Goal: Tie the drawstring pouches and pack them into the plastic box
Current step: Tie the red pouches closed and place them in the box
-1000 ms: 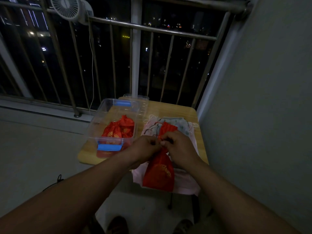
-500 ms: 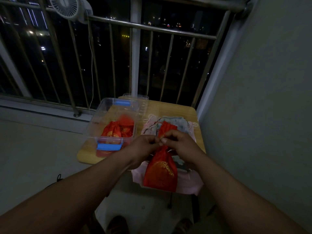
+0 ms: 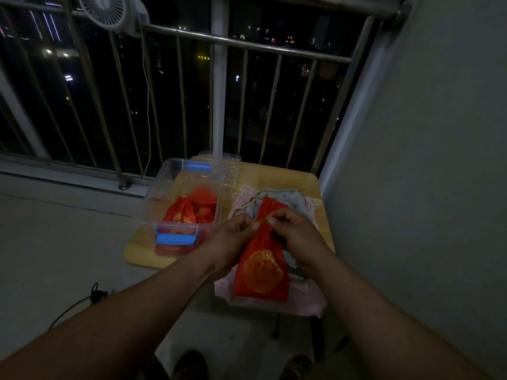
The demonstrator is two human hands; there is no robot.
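**Fingertips (image 3: 254, 225) on the neck: tying is the step in hand**

Your thumbs and forefingers come together at the gathered neck of the red pouch (image 3: 262, 272). Your left hand (image 3: 233, 238) and right hand (image 3: 297, 238) each pinch there, fingers curled and tips almost touching. The cord is too thin and dim to see, so I cannot tell how far the knot has come.

Below your fingers the pouch body hangs down over a pink pouch (image 3: 301, 300). This belongs to a pile of pale pouches (image 3: 290, 200) lying under and just beyond your hands on the table (image 3: 277, 174). Left of your fingers stands the plastic box (image 3: 149, 207), open, with packed red pouches (image 3: 189, 212) at its near end. Its clear lid (image 3: 231, 167) lies beyond it.

I judge that you are mid-tie, with packing next. Draw the cord ends apart until the neck closes tight. Then keep one hand pinching the neck, carry the pouch left over the box wall, and set it beside the others.
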